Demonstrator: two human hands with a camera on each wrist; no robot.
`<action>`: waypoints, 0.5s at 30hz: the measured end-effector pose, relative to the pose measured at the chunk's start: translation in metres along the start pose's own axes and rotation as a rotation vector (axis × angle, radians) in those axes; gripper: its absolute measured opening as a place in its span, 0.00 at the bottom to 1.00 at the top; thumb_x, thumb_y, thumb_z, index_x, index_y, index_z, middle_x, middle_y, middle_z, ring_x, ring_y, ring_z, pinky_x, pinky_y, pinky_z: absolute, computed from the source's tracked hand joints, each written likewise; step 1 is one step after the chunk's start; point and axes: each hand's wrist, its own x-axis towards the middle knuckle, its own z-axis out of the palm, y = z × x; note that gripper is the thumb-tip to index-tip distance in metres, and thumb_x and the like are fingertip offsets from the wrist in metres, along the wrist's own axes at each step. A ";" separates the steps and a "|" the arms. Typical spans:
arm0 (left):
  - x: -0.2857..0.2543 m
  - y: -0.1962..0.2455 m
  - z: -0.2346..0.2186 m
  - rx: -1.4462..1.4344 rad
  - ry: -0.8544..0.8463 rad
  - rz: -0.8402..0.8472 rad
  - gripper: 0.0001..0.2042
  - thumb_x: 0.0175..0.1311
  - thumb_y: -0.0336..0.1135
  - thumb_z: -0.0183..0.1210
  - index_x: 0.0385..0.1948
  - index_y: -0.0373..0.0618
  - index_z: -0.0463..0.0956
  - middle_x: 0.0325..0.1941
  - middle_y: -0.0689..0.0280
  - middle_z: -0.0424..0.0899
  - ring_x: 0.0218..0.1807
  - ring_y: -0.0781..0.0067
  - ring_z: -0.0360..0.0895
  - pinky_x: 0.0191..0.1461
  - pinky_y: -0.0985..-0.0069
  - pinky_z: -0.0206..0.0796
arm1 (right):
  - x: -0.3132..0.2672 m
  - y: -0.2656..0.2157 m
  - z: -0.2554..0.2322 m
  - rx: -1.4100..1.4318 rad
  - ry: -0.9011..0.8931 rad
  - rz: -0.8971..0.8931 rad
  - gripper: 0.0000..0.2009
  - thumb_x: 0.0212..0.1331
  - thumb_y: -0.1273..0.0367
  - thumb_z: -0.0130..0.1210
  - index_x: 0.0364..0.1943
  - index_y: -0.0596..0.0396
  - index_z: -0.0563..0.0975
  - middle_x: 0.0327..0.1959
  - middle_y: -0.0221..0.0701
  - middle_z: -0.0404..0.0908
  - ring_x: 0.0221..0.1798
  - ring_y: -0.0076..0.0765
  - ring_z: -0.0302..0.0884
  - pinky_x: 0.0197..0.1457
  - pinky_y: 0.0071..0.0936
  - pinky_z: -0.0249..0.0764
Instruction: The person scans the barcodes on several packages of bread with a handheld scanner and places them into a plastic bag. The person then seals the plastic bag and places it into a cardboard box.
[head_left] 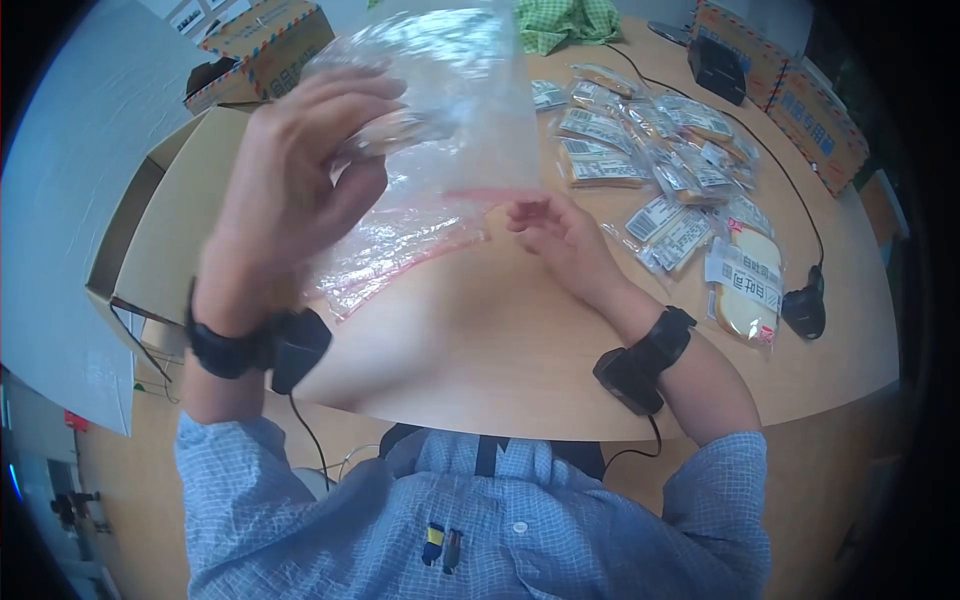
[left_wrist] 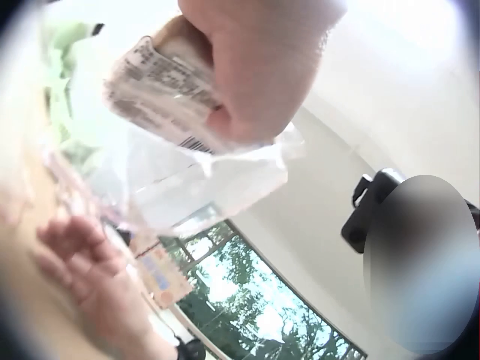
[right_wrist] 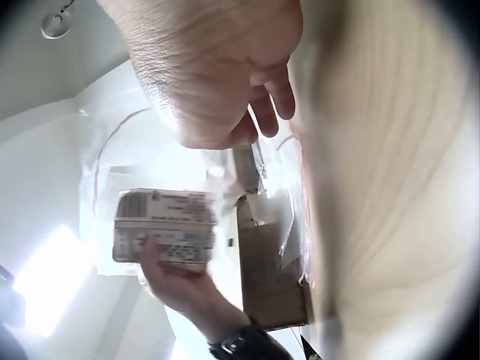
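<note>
My left hand [head_left: 300, 165] is raised over the table and grips a small clear-wrapped bread packet [right_wrist: 165, 225], its printed label with a barcode on show. Behind and around that packet a large clear plastic bag [head_left: 490, 120] stands up, overlapping it in the head view; the bag's pink-red edge [head_left: 470, 193] runs low near the table. Close to this edge is my right hand [head_left: 570, 248], low over the tabletop, fingers loosely bent with nothing between them. Another stretch of crinkled clear plastic [head_left: 385, 245] lies on the table under my left hand.
Several labelled bread packets [head_left: 600, 160] are heaped at the right, with a larger white toast packet [head_left: 750, 285] nearer. An open cardboard box [head_left: 175, 200] stands at the left. Printed cartons [head_left: 815, 125], a green checked cloth [head_left: 565, 22] and a black cable [head_left: 790, 180] edge the table.
</note>
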 end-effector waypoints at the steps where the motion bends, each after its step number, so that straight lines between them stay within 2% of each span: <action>1: 0.008 0.002 -0.007 0.094 -0.088 0.038 0.13 0.38 0.22 0.51 0.30 0.35 0.77 0.38 0.53 0.79 0.49 0.54 0.74 0.50 0.67 0.67 | 0.000 -0.005 0.000 0.014 0.103 0.062 0.14 0.57 0.76 0.45 0.48 0.58 0.67 0.44 0.30 0.72 0.47 0.25 0.72 0.47 0.20 0.69; 2: 0.013 0.002 -0.008 0.099 -0.090 0.034 0.13 0.38 0.22 0.51 0.30 0.35 0.77 0.38 0.53 0.79 0.49 0.54 0.74 0.50 0.67 0.67 | 0.001 -0.007 0.000 0.025 0.207 0.124 0.14 0.57 0.76 0.43 0.49 0.59 0.66 0.43 0.30 0.72 0.44 0.24 0.72 0.43 0.18 0.69; 4: 0.020 0.004 -0.004 0.145 -0.291 0.223 0.12 0.36 0.19 0.50 0.27 0.31 0.74 0.32 0.53 0.77 0.46 0.51 0.74 0.46 0.69 0.69 | 0.005 -0.006 -0.007 0.030 0.267 0.148 0.14 0.58 0.74 0.43 0.50 0.59 0.65 0.43 0.31 0.71 0.43 0.23 0.72 0.41 0.17 0.68; 5: 0.022 0.009 0.003 0.121 -0.417 0.190 0.08 0.36 0.19 0.50 0.21 0.32 0.74 0.33 0.53 0.78 0.50 0.50 0.72 0.50 0.64 0.69 | 0.006 -0.005 -0.010 0.032 0.331 0.171 0.15 0.59 0.72 0.43 0.50 0.60 0.65 0.43 0.31 0.71 0.42 0.22 0.72 0.39 0.16 0.68; 7: 0.019 0.019 0.019 0.012 -0.618 0.047 0.04 0.35 0.20 0.51 0.17 0.34 0.73 0.31 0.53 0.78 0.49 0.50 0.72 0.51 0.64 0.68 | 0.004 -0.005 -0.014 0.035 0.365 0.104 0.15 0.60 0.71 0.43 0.50 0.60 0.65 0.44 0.31 0.71 0.41 0.22 0.72 0.39 0.16 0.68; 9: 0.010 0.017 0.045 -0.061 -0.799 0.053 0.02 0.36 0.22 0.52 0.14 0.36 0.72 0.28 0.55 0.78 0.50 0.51 0.72 0.52 0.64 0.66 | 0.005 0.000 -0.019 0.034 0.402 0.035 0.15 0.61 0.70 0.42 0.51 0.60 0.64 0.44 0.32 0.70 0.40 0.22 0.72 0.39 0.17 0.68; 11: 0.001 0.021 0.061 -0.022 -0.899 0.057 0.02 0.37 0.25 0.52 0.13 0.37 0.73 0.26 0.55 0.77 0.50 0.53 0.72 0.53 0.65 0.65 | 0.011 0.006 -0.023 0.029 0.550 -0.070 0.16 0.62 0.69 0.42 0.52 0.61 0.64 0.46 0.34 0.70 0.40 0.22 0.71 0.40 0.18 0.69; 12: -0.001 0.020 0.066 -0.042 -0.961 0.047 0.03 0.37 0.26 0.53 0.13 0.37 0.73 0.25 0.55 0.77 0.51 0.53 0.72 0.53 0.66 0.64 | 0.010 0.008 -0.025 0.028 0.553 -0.068 0.16 0.62 0.69 0.42 0.52 0.61 0.64 0.46 0.34 0.70 0.40 0.22 0.71 0.40 0.18 0.69; 15: -0.002 0.014 0.073 -0.053 -0.986 0.055 0.03 0.38 0.26 0.52 0.13 0.37 0.73 0.26 0.57 0.78 0.52 0.54 0.70 0.58 0.64 0.60 | 0.010 -0.001 -0.025 -0.039 0.630 -0.086 0.16 0.63 0.67 0.41 0.53 0.61 0.63 0.46 0.35 0.69 0.42 0.23 0.70 0.42 0.19 0.69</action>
